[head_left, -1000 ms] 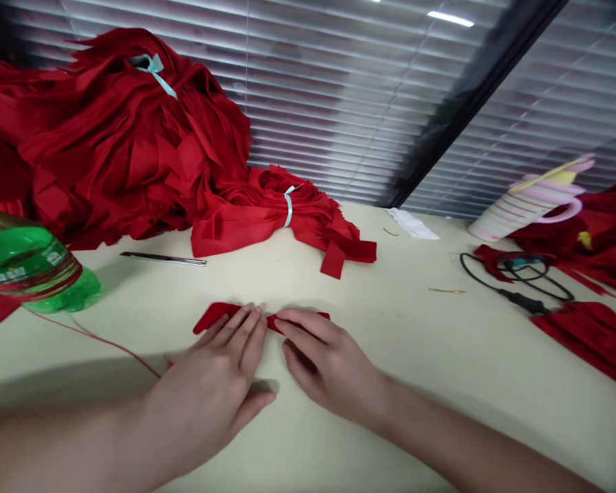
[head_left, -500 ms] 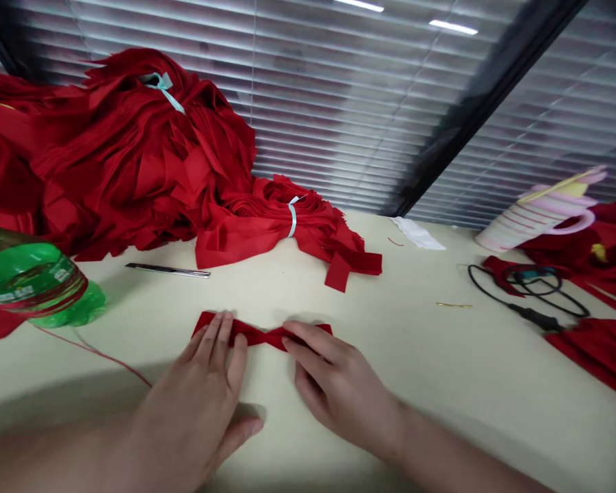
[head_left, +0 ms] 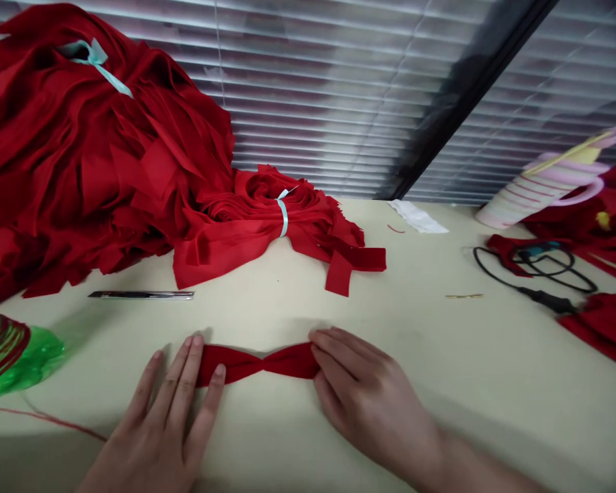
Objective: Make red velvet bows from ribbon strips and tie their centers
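Your left hand (head_left: 157,418) lies flat on the worktop (head_left: 415,301), fingers spread, with the fingertips on or just against the left end of a red fabric bow (head_left: 257,363). Your right hand (head_left: 374,397) rests on the bow's right end, fingers close together and pressing down on the cloth. Neither hand is clearly pinching. The bow lies flat on the worktop between your hands, narrowed at its middle, near you and about central.

Farther off, a bundle of red fabric strips (head_left: 257,222) bound with a pale blue tie (head_left: 283,213) lies against a large heap of red fabric (head_left: 82,150) at far left. A metal craft knife (head_left: 141,295) lies in front of the heap. A green plastic bottle (head_left: 10,356) lies on its side at near left, beside a red thread (head_left: 46,418). At right are a black cord (head_left: 534,274), a striped pink-and-white cone (head_left: 544,195) and more red fabric (head_left: 603,322).
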`<state>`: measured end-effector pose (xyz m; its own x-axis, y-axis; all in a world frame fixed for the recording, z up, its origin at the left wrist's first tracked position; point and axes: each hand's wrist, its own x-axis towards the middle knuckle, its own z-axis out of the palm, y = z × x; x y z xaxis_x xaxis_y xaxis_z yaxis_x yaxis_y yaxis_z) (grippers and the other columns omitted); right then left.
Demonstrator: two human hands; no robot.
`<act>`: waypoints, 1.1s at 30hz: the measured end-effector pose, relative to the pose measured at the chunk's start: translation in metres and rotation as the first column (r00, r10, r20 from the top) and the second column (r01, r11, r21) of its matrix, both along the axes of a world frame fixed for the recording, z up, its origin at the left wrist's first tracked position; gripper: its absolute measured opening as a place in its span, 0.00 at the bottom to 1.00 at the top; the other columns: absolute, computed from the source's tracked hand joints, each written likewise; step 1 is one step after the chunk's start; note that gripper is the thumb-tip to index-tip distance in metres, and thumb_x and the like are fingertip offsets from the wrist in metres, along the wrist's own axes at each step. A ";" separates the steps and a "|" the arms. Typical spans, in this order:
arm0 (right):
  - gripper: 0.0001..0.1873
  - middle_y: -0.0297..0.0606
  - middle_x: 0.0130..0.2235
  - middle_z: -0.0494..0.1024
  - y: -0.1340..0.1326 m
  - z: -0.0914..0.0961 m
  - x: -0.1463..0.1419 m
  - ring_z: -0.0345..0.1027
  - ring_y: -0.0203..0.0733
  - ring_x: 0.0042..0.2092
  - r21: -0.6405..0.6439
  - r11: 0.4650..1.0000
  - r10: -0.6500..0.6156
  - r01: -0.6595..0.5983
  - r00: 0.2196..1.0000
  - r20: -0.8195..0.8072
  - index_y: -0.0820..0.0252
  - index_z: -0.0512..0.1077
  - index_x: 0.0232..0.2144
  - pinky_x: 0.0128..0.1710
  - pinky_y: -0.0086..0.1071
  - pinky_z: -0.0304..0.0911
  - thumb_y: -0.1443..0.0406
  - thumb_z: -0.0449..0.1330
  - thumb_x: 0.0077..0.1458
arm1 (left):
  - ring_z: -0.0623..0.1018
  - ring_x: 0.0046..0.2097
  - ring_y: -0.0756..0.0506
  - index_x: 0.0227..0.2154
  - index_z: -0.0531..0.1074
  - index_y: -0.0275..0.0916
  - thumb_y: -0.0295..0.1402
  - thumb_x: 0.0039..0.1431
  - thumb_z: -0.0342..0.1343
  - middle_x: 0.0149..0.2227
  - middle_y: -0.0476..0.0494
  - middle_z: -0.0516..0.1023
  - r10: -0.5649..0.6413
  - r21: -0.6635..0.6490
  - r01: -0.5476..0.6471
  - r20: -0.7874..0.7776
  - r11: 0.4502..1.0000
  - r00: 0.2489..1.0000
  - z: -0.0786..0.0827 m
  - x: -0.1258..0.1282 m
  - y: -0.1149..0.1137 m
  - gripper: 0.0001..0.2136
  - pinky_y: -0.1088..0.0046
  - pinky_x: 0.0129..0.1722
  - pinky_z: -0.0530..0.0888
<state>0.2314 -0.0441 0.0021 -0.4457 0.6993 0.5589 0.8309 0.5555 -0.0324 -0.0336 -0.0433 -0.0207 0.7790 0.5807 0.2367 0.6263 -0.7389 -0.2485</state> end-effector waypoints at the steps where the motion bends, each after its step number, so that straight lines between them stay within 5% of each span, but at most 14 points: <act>1: 0.13 0.48 0.33 0.79 0.003 0.000 0.003 0.74 0.47 0.35 0.000 1.000 -0.014 0.014 1.000 0.005 0.70 0.76 0.28 0.39 0.42 0.74 0.75 0.50 0.50 | 0.50 0.62 0.23 0.51 0.69 0.26 0.63 0.45 0.46 0.56 0.14 0.61 0.004 -0.002 -0.004 0.004 1.000 1.000 0.000 0.001 0.000 0.44 0.41 0.57 0.49; 5: 0.11 0.49 0.36 0.78 0.009 0.002 0.011 0.74 0.47 0.37 0.041 0.998 -0.050 0.049 0.999 0.012 0.69 0.75 0.29 0.43 0.45 0.72 0.75 0.52 0.50 | 0.50 0.62 0.22 0.52 0.67 0.25 0.62 0.47 0.47 0.57 0.14 0.59 -0.040 0.010 0.040 0.025 0.999 0.999 0.004 -0.001 0.001 0.43 0.43 0.58 0.45; 11: 0.16 0.47 0.47 0.76 0.002 0.006 -0.004 0.66 0.47 0.53 0.016 0.972 0.235 -0.235 0.972 -0.022 0.71 0.72 0.44 0.55 0.41 0.64 0.74 0.55 0.51 | 0.50 0.62 0.22 0.55 0.62 0.23 0.59 0.49 0.48 0.58 0.15 0.57 0.003 -0.008 -0.003 0.038 1.000 0.999 0.007 -0.001 0.005 0.42 0.40 0.57 0.46; 17: 0.16 0.45 0.48 0.76 0.000 -0.001 -0.014 0.67 0.43 0.52 -0.157 0.955 0.237 -0.251 0.966 -0.103 0.68 0.73 0.45 0.55 0.36 0.65 0.72 0.53 0.55 | 0.54 0.64 0.42 0.61 0.53 0.40 0.37 0.57 0.48 0.63 0.46 0.56 -0.214 -0.042 0.212 -0.032 0.976 0.976 0.027 0.023 0.013 0.28 0.65 0.60 0.56; 23: 0.17 0.46 0.49 0.75 -0.001 -0.003 -0.009 0.66 0.45 0.54 -0.180 0.949 0.249 -0.259 0.965 -0.078 0.70 0.73 0.45 0.55 0.36 0.63 0.72 0.52 0.55 | 0.63 0.60 0.41 0.61 0.52 0.32 0.51 0.58 0.44 0.62 0.38 0.55 -0.142 -0.095 0.142 0.005 0.985 0.990 0.032 0.034 0.010 0.35 0.69 0.49 0.71; 33: 0.15 0.47 0.41 0.79 -0.014 -0.011 -0.007 0.72 0.48 0.45 0.014 1.000 -0.004 0.002 0.994 0.111 0.69 0.77 0.37 0.51 0.44 0.66 0.73 0.52 0.52 | 0.67 0.57 0.35 0.62 0.47 0.26 0.54 0.54 0.47 0.59 0.26 0.59 -0.038 0.016 0.038 -0.010 0.999 0.999 0.025 0.022 0.003 0.41 0.61 0.46 0.74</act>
